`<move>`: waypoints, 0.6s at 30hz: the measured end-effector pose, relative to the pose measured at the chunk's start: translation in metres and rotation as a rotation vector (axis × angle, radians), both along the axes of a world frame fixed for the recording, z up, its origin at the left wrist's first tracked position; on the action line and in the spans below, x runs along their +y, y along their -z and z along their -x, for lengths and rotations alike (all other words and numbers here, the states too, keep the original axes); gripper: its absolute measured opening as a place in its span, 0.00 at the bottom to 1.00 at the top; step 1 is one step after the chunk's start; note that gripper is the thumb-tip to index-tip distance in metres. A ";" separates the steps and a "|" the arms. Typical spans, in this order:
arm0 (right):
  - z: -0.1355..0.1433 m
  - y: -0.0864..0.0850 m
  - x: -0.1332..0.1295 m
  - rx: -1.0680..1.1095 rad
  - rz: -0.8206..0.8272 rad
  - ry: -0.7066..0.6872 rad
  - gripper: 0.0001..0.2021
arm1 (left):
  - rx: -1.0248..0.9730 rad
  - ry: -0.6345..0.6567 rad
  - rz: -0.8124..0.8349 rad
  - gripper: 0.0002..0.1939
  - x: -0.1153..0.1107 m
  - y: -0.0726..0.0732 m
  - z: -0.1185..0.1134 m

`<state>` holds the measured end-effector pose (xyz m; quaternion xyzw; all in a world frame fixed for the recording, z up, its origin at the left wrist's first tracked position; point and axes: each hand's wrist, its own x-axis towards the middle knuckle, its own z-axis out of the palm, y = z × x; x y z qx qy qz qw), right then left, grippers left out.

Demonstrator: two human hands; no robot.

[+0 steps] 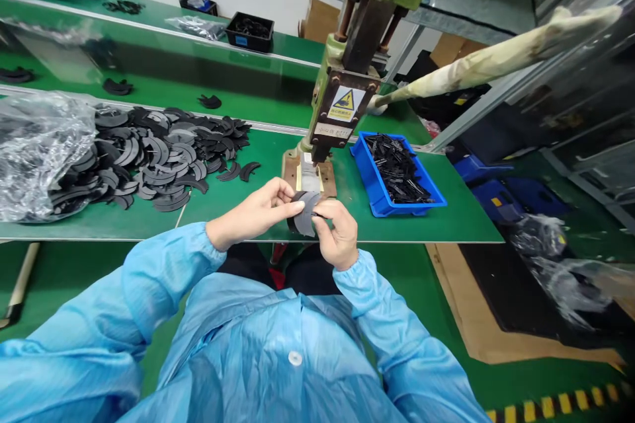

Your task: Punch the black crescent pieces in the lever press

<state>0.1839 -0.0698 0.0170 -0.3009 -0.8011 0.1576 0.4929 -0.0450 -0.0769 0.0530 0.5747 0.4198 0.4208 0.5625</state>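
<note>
Between my two hands is a curved black plastic part (306, 214), held just in front of the hand press (342, 86) near the table's front edge. My left hand (260, 210) grips its left side, thumb on top. With thumb and forefinger pinched, my right hand (337, 231) is at its right edge; a small dark piece seems to show at those fingertips, too small to name. Behind the part sits the press's metal fixture (310, 178). To the left lies a heap of similar curved parts (163, 152).
A blue bin (397, 175) of thin black pieces stands right of the press. Clear plastic bagging (44, 152) covers the heap's left end. The press's wrapped lever (501, 53) reaches out to the upper right. A conveyor (169, 82) with a few curved parts runs behind.
</note>
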 end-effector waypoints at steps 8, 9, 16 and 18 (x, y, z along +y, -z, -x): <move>-0.048 0.032 0.027 0.022 0.192 0.229 0.20 | -0.066 -0.156 0.318 0.25 0.054 0.029 0.029; -0.057 0.040 0.030 0.042 0.206 0.291 0.20 | -0.039 -0.233 0.351 0.23 0.070 0.034 0.035; -0.084 0.070 0.038 0.056 0.206 0.439 0.13 | 0.271 -0.525 0.338 0.15 0.215 0.030 0.058; -0.083 0.070 0.038 0.047 0.194 0.448 0.12 | 0.332 -0.586 0.279 0.12 0.249 0.020 0.064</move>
